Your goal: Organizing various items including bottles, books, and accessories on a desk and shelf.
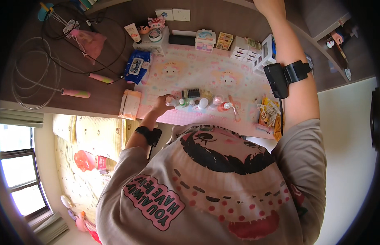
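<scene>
My left hand [160,105] is at the near left part of the desk, its fingers curled around a small clear bottle [170,101] with a pale top. To the right of it stands a row of small containers: a green-and-white bottle [182,102], a white round-topped jar [203,103], a pink-lidded jar [218,100] and a red-and-white bottle [227,106]. Behind the row lies a dark rectangular case [190,93]. My right forearm [295,51] stretches up past the desk's right side toward the shelves; its hand is beyond the picture's upper edge.
A blue wipes pack [136,66] and a tissue pack [130,104] lie at the desk's left. Small drawer boxes [240,49] line the back right. Near the right edge is a box with coiled cables [270,114]. Skipping ropes [75,93] hang at the left.
</scene>
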Available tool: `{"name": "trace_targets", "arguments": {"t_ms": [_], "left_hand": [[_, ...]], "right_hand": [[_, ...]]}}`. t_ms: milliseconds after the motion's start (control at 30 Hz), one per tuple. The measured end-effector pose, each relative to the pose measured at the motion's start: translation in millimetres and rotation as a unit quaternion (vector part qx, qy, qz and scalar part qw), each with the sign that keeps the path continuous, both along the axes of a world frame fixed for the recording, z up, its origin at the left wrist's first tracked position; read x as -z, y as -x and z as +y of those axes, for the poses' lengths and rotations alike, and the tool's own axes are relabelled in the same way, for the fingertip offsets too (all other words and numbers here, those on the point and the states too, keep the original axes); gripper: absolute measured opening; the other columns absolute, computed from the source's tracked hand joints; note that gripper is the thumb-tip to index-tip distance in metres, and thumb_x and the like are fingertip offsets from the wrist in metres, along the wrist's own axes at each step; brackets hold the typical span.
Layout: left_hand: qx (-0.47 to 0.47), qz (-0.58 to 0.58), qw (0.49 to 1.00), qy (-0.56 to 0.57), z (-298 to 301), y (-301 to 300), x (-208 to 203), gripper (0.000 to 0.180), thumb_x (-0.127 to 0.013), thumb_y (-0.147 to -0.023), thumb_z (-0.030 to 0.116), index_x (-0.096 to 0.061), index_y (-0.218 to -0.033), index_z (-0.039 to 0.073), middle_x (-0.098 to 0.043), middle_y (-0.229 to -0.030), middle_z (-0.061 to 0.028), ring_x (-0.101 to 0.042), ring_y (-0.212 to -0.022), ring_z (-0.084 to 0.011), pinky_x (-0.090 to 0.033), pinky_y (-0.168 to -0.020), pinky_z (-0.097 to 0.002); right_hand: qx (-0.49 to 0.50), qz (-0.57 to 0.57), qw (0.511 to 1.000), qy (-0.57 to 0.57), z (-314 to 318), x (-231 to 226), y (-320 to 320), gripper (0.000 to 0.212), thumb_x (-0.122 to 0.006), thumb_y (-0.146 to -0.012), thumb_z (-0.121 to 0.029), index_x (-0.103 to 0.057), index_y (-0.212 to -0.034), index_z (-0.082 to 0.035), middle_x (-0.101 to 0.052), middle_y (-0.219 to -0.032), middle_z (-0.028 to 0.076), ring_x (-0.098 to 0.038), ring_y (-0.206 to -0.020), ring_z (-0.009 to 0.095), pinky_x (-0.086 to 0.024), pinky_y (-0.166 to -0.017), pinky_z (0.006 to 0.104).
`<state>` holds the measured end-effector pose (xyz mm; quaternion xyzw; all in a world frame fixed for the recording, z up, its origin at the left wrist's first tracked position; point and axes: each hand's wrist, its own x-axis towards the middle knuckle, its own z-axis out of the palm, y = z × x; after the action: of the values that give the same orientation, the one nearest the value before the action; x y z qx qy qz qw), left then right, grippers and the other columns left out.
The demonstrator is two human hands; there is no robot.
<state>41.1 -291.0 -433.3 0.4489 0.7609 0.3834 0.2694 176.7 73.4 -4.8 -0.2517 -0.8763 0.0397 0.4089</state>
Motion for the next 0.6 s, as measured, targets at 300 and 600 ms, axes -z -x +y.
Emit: {"name": "trace_targets", "arguments": {"t_ms": [300,600], "left_hand": [[-0.107,0.004,0.988,-0.107,22.6,14.2,-150.4,0.057,-0.086,-0.074,0.023,-0.055,-0.119,0.005,-0.067,-0.098,-0.0050,-0.063,-0.084,-0.0147,-0.051,-0.073,-0.0310],[-0.001,0.056,0.941,-0.334,76.4,-5.5,-347.4,0.058,-0.087,-0.073,0.024,-0.061,-0.119,0.002,-0.067,-0.107,-0.0054,-0.065,-0.097,-0.0137,-0.053,-0.086,-0.0296]], "right_hand": [[-0.001,-0.002,1.000,0.023,-8.5,-3.4,-2.4,0.021,-0.061,-0.084,-0.019,-0.069,-0.087,0.000,-0.067,-0.083,0.024,-0.065,-0.082,0.041,-0.051,-0.074,0.0461],[-0.008,-0.027,0.999,-0.027,24.8,10.2,2.8,0.020,-0.058,-0.088,-0.027,-0.070,-0.090,-0.011,-0.068,-0.078,0.017,-0.065,-0.078,0.037,-0.051,-0.071,0.0455]]}}
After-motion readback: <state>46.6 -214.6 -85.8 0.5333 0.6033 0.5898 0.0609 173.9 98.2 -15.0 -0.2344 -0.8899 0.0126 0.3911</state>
